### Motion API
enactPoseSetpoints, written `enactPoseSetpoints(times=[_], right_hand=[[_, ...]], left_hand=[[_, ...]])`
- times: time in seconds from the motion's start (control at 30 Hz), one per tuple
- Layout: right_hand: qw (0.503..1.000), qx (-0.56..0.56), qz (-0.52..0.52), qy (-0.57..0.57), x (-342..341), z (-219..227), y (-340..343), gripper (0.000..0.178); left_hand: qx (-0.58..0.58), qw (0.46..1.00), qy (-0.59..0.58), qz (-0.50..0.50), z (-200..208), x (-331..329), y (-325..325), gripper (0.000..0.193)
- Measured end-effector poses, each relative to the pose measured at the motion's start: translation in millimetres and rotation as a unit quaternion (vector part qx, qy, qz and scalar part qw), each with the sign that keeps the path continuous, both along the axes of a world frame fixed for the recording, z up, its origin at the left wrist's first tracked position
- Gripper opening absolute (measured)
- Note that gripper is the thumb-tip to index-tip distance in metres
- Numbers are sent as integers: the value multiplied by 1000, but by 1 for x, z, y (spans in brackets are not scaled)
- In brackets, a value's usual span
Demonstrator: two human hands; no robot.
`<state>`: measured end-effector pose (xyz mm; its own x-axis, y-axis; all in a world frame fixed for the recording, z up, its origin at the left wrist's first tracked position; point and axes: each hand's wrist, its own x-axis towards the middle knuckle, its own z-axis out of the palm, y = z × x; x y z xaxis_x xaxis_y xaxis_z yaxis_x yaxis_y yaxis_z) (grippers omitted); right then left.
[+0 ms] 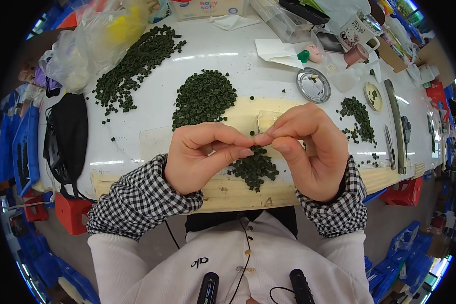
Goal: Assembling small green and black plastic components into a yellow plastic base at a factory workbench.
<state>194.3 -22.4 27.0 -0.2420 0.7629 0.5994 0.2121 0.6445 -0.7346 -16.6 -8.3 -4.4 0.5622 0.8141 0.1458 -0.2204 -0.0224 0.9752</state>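
My left hand [195, 154] and my right hand [314, 152] meet over the table, thumbs and index fingers pinched with the fingertips almost touching. Whatever they pinch is too small and covered to make out; a tiny dark green piece [252, 133] shows right beside the left index fingertip. Just below the fingertips lies a small heap of dark green round pieces [256, 171]. A larger heap of the same pieces [203, 96] sits beyond my left hand. Partly behind my right fingers is a pale yellowish block [266, 119].
More green pieces spread at the far left [139, 66] and right [358, 119]. A round metal lid [313, 85], a small dish [373, 96], tweezers [389, 147], a pink spool [356, 54] and a white mug [354, 33] stand right. Plastic bags [93, 43] and a black pouch [70, 137] lie left.
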Motion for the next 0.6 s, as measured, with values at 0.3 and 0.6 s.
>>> enactPoseSetpoints(times=[0.3,0.6], right_hand=[[996,-38,-11,81,-2,-7,-3,11],[979,-7,-179,-98,23,-1,7,11]], left_hand=[[-12,1000,-1,-2,0,2,0,18],[-14,1000,7,24,1,5,0,15]])
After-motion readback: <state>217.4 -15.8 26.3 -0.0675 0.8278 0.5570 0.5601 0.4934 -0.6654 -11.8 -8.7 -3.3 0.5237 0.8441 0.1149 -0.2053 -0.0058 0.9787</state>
